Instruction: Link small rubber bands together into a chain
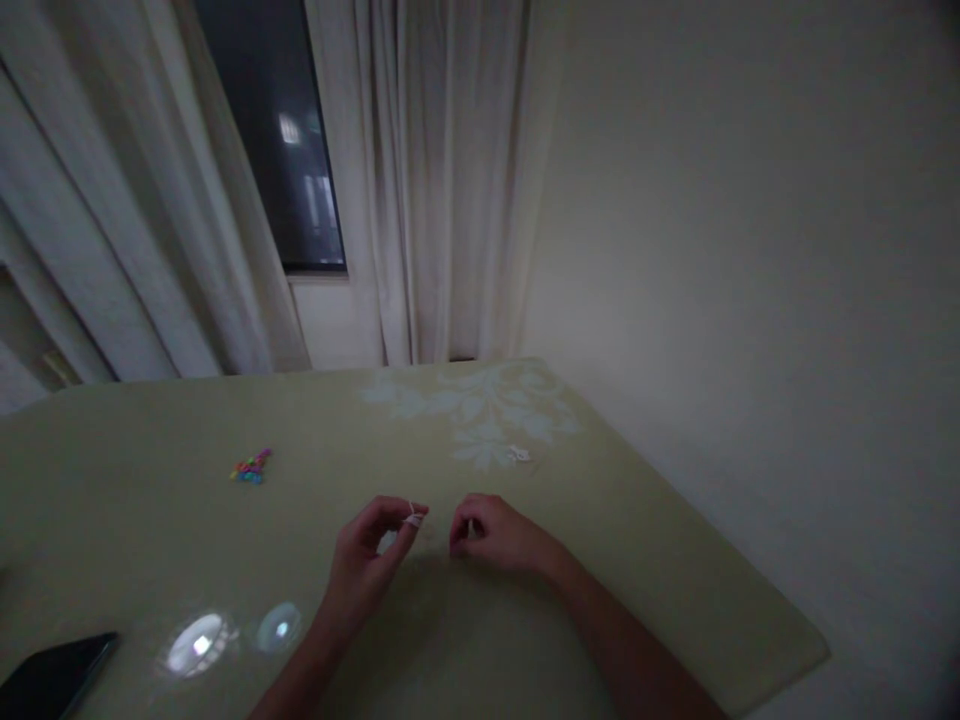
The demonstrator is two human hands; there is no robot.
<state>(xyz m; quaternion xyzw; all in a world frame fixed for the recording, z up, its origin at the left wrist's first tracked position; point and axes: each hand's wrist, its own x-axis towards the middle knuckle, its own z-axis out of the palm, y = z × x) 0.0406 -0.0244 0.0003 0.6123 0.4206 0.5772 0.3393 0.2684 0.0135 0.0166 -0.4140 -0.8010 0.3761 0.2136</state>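
Dark flat object [56, 680] lies well left of the left fingers, nearer the body; multicoloured small pieces [251, 468] sit beyond and left of those fingers, liable to scatter if brushed; left hand [367, 560] has thumb and forefinger nearly closed, pinching a small white piece [413, 520], which could slip through a grip at the very tips; right hand [502, 535] is curled, fingertips together, contents indeterminable; white bits [518, 454] lie beyond the right fingers, easily overlooked against the pale pattern [487, 405].
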